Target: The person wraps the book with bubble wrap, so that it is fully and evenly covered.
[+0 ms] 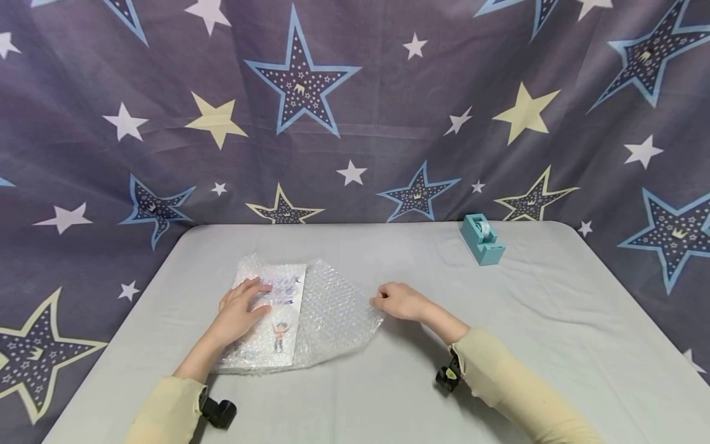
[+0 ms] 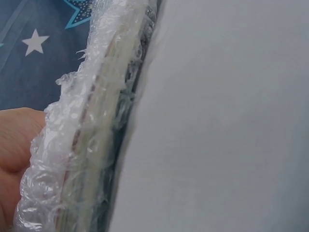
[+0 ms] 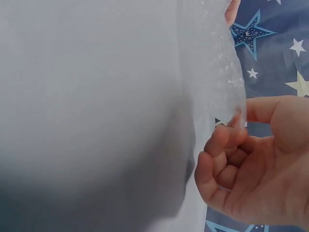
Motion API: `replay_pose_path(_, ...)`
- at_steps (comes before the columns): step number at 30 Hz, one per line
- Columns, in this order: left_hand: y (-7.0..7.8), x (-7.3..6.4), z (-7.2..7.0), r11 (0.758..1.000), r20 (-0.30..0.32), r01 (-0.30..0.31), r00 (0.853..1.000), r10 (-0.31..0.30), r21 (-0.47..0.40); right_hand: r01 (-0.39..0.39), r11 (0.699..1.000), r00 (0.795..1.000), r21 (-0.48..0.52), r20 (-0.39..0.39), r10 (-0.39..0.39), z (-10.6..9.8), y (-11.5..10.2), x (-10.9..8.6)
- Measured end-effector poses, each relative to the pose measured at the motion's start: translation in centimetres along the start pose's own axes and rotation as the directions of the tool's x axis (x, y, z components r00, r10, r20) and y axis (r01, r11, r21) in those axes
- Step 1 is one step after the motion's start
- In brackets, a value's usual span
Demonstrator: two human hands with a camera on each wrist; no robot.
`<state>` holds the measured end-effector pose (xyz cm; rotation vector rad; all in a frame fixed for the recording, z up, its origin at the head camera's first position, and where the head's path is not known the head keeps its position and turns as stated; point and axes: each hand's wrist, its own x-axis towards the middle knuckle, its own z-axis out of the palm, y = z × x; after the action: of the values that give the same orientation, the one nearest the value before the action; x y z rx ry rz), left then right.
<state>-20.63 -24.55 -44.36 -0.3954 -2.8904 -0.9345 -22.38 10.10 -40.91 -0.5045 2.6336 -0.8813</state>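
A book (image 1: pixel 286 336) with a white cover, blue lettering and a small cartoon figure lies on the left half of the table. Bubble wrap (image 1: pixel 338 311) spreads out from under its right side and also covers its near edge, where stacked pages (image 2: pixel 99 121) show through in the left wrist view. My left hand (image 1: pixel 238 314) rests on the left part of the wrapped book, fingers spread. At the wrap's right end, my right hand (image 1: pixel 400 301) pinches the sheet's edge between thumb and fingertips, as the right wrist view shows, lifting it slightly.
A teal tape dispenser (image 1: pixel 481 240) with a roll of tape stands at the back right of the table. Pale grey cloth (image 1: pixel 355 401) covers the tabletop. A dark star-patterned curtain (image 1: pixel 355 111) hangs behind and along both sides.
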Motion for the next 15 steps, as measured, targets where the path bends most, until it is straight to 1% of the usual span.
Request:
replay_pose_path(5, -0.2, 0.0, 0.1, 1.000, -0.004, -0.005, 1.000, 0.005, 0.007, 0.052, 0.995, 0.998, 0.091, -0.032, -0.049, -0.1, -0.2, -0.1)
replay_pose_path(9, -0.1, 0.0, 0.1, 1.000, -0.010, -0.007, 1.000, 0.007, 0.012, 0.080, 0.987, 0.996, 0.141, -0.061, -0.072, -0.3, -0.6, -0.1)
replay_pose_path(11, -0.1, 0.0, 0.1, 1.000, -0.013, -0.007, 1.000, 0.007, 0.012, 0.085, 0.979, 0.995, 0.187, -0.069, -0.073, -0.3, -0.7, 0.0)
replay_pose_path(13, 0.0, 0.0, 0.1, 1.000, -0.009, -0.004, 1.000, 0.004, 0.010, 0.082, 0.961, 0.996, 0.263, -0.061, -0.068, -0.1, -0.9, 0.0)
replay_pose_path(14, 0.1, 0.0, 0.1, 1.000, -0.009, -0.003, 1.000, 0.003, 0.007, 0.078, 0.943, 0.997, 0.322, -0.050, -0.065, 0.0, -1.0, 0.0)
replay_pose_path(15, 0.1, 0.0, 0.1, 1.000, -0.007, -0.002, 1.000, 0.003, 0.006, 0.068, 0.918, 0.998, 0.390, -0.036, -0.059, 0.1, -1.1, 0.0)
